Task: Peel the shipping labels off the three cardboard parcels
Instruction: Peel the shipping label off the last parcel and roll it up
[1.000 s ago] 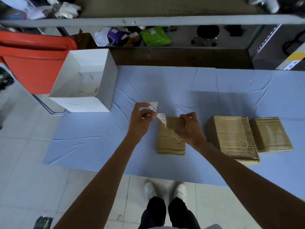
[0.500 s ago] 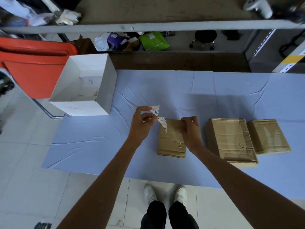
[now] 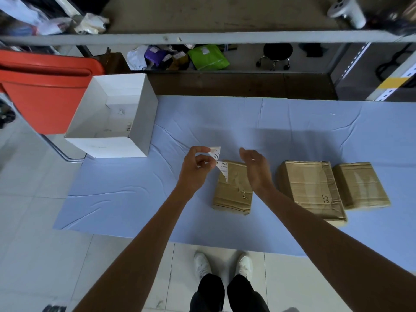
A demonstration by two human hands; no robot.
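A pale blue cloth-covered table (image 3: 292, 131) stands on a white tiled floor, with cluttered metal shelving behind it.

The left hand (image 3: 195, 170) pinches the lifted corner of a white printed shipping label (image 3: 221, 168) between thumb and fingertips, at the far-left corner of the small brown cardboard parcel (image 3: 233, 194). The rest of the label lies stuck to that corner as a narrow triangle. The right hand (image 3: 255, 167) is spread and relaxed and holds nothing. It hovers over the same parcel's far-right edge, and I cannot tell whether it touches the cardboard.

To the right of that parcel sits a larger brown cardboard parcel (image 3: 308, 188), and beyond it a third flat brown parcel (image 3: 360, 185). Neither shows a label on its upper face. An open white cardboard box (image 3: 144, 122) sits to the far left of the first parcel, and an orange-red plastic bin (image 3: 45, 93) stands further left, off the table.

The main risk is probably tearing. The attached strip is thin, so a quick or sideways pull could rip it and leave a scrap on the cardboard. With nothing pressing the parcel down, the pull may also lift or drag it. The sticky back could fold onto itself or cling to the fingers.
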